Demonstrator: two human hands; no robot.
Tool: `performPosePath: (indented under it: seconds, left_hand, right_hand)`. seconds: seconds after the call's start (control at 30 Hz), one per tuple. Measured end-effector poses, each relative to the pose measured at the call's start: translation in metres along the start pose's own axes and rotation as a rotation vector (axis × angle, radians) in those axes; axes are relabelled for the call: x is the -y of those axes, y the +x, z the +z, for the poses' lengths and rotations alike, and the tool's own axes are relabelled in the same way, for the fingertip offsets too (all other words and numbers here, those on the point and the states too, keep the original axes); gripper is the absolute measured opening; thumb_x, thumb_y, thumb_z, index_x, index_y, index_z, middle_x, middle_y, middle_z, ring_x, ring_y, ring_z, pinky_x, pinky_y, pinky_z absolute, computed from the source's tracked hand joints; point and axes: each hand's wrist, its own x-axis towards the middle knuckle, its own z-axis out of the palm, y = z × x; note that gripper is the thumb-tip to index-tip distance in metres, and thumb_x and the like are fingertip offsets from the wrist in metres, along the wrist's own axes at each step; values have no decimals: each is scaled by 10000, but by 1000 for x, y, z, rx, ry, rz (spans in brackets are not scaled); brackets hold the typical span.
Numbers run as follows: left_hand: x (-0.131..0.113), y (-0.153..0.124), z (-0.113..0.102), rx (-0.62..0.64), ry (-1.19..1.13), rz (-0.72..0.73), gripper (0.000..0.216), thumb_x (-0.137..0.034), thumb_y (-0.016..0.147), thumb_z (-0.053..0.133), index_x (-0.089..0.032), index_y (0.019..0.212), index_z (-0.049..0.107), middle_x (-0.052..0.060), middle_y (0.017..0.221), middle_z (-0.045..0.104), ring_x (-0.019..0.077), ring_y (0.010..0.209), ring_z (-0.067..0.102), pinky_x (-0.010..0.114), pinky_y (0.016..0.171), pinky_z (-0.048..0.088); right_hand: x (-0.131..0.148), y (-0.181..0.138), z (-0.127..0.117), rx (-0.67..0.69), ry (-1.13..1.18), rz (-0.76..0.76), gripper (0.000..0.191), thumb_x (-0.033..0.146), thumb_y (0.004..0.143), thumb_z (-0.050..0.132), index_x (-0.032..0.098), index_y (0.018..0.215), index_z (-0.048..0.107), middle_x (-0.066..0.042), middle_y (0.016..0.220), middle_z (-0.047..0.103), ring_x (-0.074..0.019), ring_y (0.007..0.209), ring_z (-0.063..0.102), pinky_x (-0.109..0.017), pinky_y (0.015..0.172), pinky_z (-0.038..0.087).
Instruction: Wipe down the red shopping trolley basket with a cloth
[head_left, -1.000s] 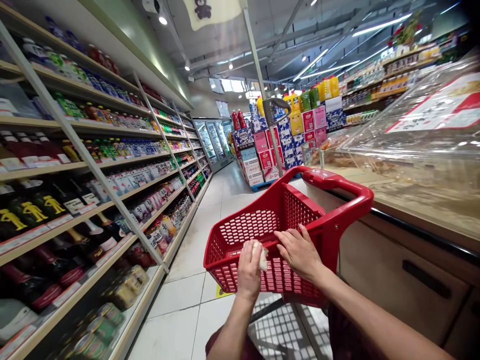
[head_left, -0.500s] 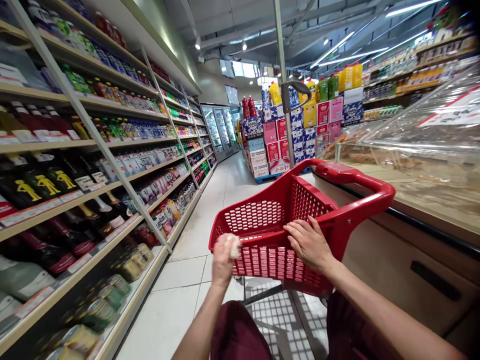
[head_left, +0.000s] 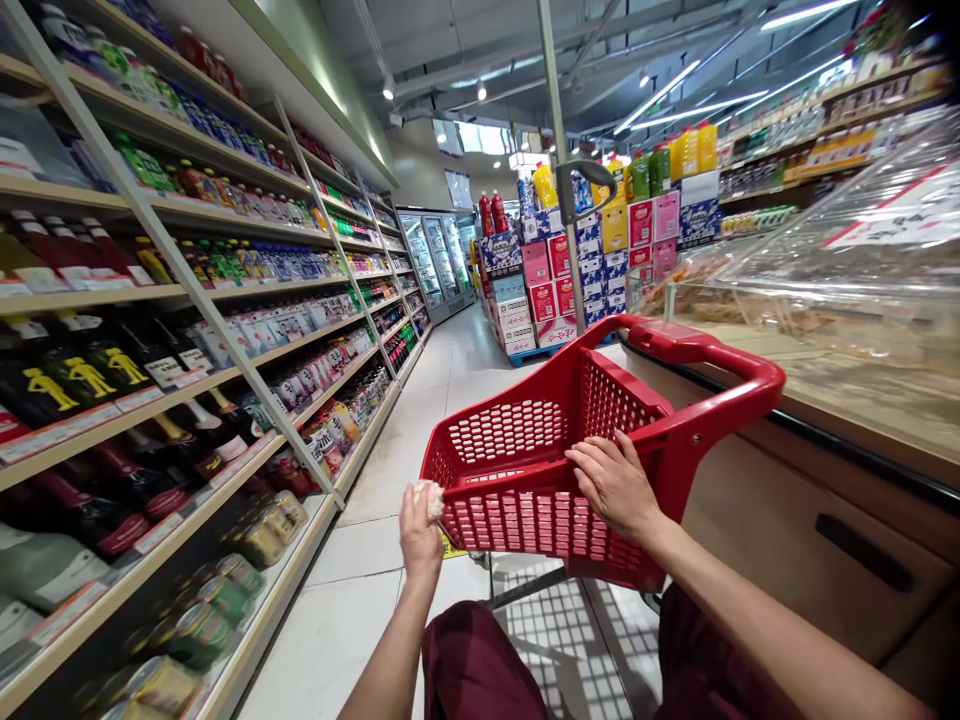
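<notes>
A red plastic shopping cart point(head_left: 510, 520) with perforated basket walls stands right in front of me. My left hand point(head_left: 418, 535) is closed around a crumpled white cloth point(head_left: 431, 497), only part of which shows past my fingers. It presses the cloth against the basket's front corner at the left. Over the near side rim lies my right hand point(head_left: 616, 488), its fingers curled onto the edge and gripping the cart below the handle. The basket's interior is partly hidden by its near wall.
Shelves point(head_left: 247, 360) of bottles and cans line the left side. A display counter point(head_left: 825, 420) with clear covers stands close on the right. Ahead are a metal pole point(head_left: 559, 130), stacked drink cartons point(head_left: 551, 280) and glass-door coolers point(head_left: 435, 255).
My left hand has moved left and slightly down with the cloth, from the near rim to the basket's front corner. My right hand stays on the rim.
</notes>
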Motion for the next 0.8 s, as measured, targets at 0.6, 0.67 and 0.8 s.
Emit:
performPosePath:
  seconds: [0.6, 0.67, 0.8]
  left_hand:
    - [-23, -1, 4, 196, -80, 226, 421, -76, 792, 396, -239, 1155, 532, 54, 1320, 434, 202, 1246, 357, 401, 1032, 326]
    - [-8, 1, -5, 84, -34, 76, 441, -53, 772, 388, -233, 1147, 532, 58, 1284, 464, 197, 1214, 400, 391, 1018, 351]
    - [-12, 1, 0, 43, -2, 16, 447, -55, 766, 399, -231, 1156, 526, 58, 1287, 459, 199, 1215, 399, 380, 1015, 359]
  right_hand:
    - [-2, -3, -2, 6, 25, -8, 284, 253, 864, 381, 222, 1017, 619, -17, 1036, 644, -194, 1033, 494, -419, 1033, 179]
    - [-2, -3, -3, 13, 34, -17, 289, 255, 865, 376, 220, 1019, 617, -18, 1050, 638, -191, 1035, 493, -415, 1034, 179]
    - [0, -2, -2, 0, 47, 30, 288, 263, 865, 374, 220, 988, 631, -19, 1015, 649, -195, 1028, 497, -425, 1036, 169]
